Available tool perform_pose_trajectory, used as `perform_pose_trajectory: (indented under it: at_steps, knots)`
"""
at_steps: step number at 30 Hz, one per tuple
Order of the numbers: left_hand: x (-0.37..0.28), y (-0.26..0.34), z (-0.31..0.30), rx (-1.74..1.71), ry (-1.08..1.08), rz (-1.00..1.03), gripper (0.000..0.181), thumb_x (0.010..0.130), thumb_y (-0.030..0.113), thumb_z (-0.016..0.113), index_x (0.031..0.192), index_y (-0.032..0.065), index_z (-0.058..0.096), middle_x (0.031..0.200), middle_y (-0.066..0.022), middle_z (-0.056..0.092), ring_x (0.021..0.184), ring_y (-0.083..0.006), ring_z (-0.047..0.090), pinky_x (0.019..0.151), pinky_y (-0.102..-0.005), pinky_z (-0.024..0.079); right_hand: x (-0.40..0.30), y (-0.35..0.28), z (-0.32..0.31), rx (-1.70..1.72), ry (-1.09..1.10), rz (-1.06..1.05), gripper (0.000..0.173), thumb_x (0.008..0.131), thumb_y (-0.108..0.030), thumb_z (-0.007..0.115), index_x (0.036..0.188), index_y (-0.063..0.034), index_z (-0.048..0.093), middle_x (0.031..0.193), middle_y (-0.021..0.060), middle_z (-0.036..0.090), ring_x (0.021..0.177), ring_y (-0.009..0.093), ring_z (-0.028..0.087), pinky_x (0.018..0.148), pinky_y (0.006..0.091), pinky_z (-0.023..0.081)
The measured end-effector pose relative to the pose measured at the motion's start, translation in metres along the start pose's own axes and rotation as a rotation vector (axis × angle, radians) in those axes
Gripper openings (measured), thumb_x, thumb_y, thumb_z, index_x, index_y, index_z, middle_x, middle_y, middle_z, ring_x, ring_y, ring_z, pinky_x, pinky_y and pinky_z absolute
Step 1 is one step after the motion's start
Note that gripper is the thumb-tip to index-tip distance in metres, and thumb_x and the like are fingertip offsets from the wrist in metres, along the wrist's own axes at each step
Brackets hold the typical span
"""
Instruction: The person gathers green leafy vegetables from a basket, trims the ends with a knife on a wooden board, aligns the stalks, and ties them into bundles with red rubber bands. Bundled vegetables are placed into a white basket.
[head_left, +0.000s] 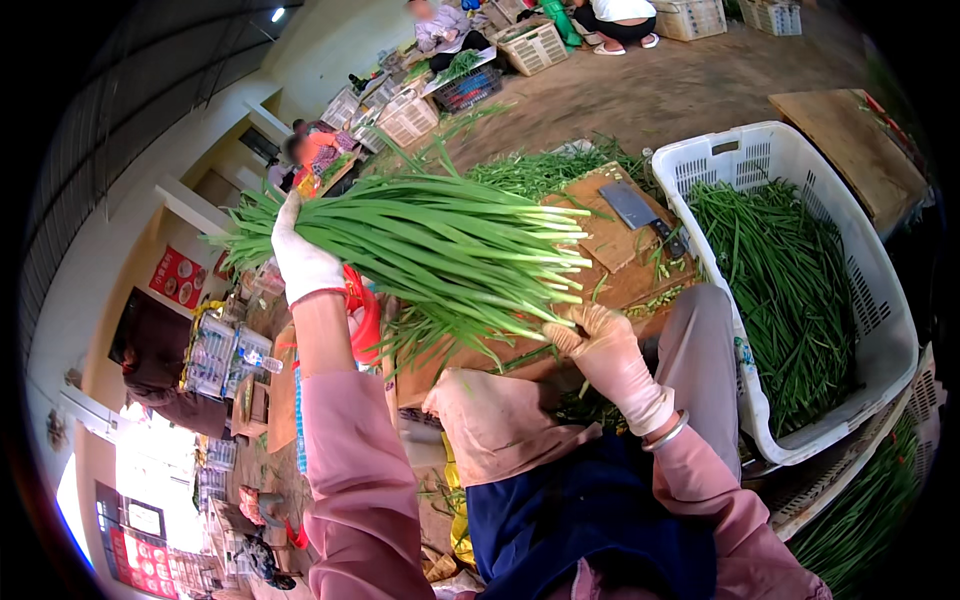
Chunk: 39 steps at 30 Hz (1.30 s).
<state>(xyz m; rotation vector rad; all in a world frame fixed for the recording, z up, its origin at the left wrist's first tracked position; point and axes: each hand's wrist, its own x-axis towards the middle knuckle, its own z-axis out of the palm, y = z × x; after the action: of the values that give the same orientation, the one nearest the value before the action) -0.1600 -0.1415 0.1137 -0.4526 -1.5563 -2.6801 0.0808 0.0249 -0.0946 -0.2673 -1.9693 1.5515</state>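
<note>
A thick bunch of Chinese chives (420, 240) stretches across in front of me, leafy ends to the left and pale stem ends to the right. My left hand (304, 251), in a white glove, grips its leafy end. In a pale glove with stained fingertips, my right hand (611, 356) pinches a stem at the lower right of the bunch. Beneath lies a wooden board (480, 367), partly hidden by the leaves. A cleaver (632, 206) with a dark handle rests on the board's far right part, beside cut stem bits.
At my right stands a white plastic crate (885, 330) holding chives. Behind the board lies a heap of loose chives (525, 171). Another wooden board (847, 142) is beyond the crate. A red plastic bag (365, 319) hangs near my left forearm. Other people sit among crates farther back.
</note>
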Motion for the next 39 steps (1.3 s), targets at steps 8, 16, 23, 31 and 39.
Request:
perform_pose_trajectory:
  at_steps: [8,16,23,31,39]
  knots:
    - [0.005,-0.010,-0.025,-0.093,-0.039,-0.061,0.018,0.090,0.024,0.059,0.084,0.0064,0.060,0.076,-0.0078,0.063,0.070,-0.0238,0.061,0.067,-0.0375,0.052,-0.042,0.066,-0.030,-0.346,-0.014,-0.009,0.016,0.081,-0.021,0.067,0.090,-0.0080,0.069,0.084,0.0130,0.066,0.081,0.032,0.063,0.073,0.0406,0.050]
    - [-0.039,-0.035,-0.023,-0.395,-0.418,0.089,0.008,0.091,0.019,0.059,0.095,0.0135,0.055,0.072,0.0042,0.043,0.067,-0.0110,0.044,0.070,-0.0309,0.042,0.005,0.016,-0.075,-0.144,0.311,-0.068,0.027,0.087,-0.009,0.065,0.114,-0.0049,0.064,0.106,0.0107,0.065,0.099,0.022,0.063,0.086,0.0309,0.049]
    - [-0.078,-0.038,-0.025,-0.465,-0.629,0.140,0.009,0.089,0.017,0.063,0.087,0.0164,0.054,0.070,0.0092,0.041,0.067,-0.0065,0.041,0.070,-0.0266,0.034,0.051,0.021,-0.039,0.204,-0.375,0.018,0.067,0.077,-0.032,0.077,0.132,-0.0031,0.051,0.129,0.0150,0.056,0.122,0.022,0.049,0.103,0.0358,0.038]
    - [-0.101,-0.017,-0.065,-0.430,-0.634,0.247,0.018,0.088,0.014,0.063,0.080,0.0175,0.048,0.070,0.0087,0.043,0.072,-0.0081,0.044,0.084,-0.0291,0.037,0.008,0.033,-0.002,0.736,-0.443,0.343,0.030,0.089,-0.019,0.068,0.112,-0.0008,0.065,0.098,0.0010,0.068,0.091,0.009,0.060,0.084,0.0256,0.047]
    - [-0.156,-0.019,-0.139,-0.106,-0.430,0.233,0.018,0.086,0.031,0.067,0.093,0.0176,0.058,0.097,0.0051,0.054,0.107,-0.0207,0.052,0.109,-0.0578,0.028,-0.039,0.046,0.014,0.638,-0.401,0.254,0.035,0.099,-0.033,0.051,0.098,-0.0024,0.067,0.096,0.0038,0.067,0.096,0.013,0.058,0.093,0.0312,0.042]
